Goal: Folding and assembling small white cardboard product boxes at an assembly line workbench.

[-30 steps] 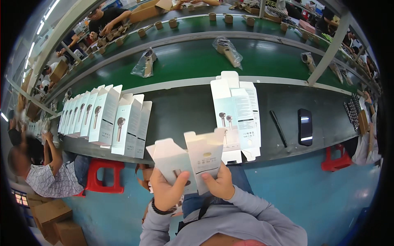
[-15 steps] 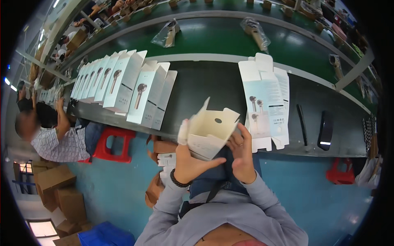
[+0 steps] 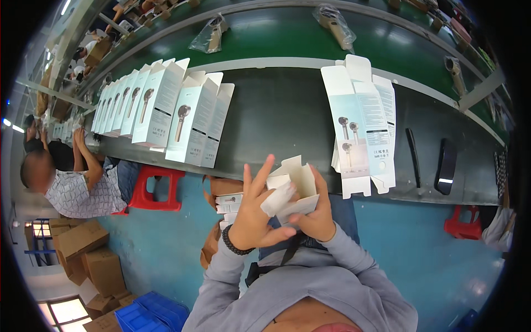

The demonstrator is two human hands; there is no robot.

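A small white cardboard box [image 3: 303,181], its top end open and flaps up, is held above my lap at the table's front edge. My right hand [image 3: 318,218] grips it, with the thumb on the near side and the fingers behind the right side. My left hand [image 3: 251,216] has its fingers spread; one finger, wrapped in white, reaches across to the box's near left flap. The other fingers point up, clear of the box. What that fingertip touches inside the opening is hidden.
Printed upright boxes [image 3: 188,124] stand in a row on the left of the dark table [image 3: 265,122]. Flattened cartons [image 3: 362,130] lie to the right, beside a black pen-like stick [image 3: 413,157] and a dark device [image 3: 446,166]. Bagged handheld items [image 3: 334,27] lie on the green conveyor [image 3: 265,33].
The box has come lower and closer to me and is turned. My left hand has let go of its side and spread its fingers, while my right hand has closed on the box.
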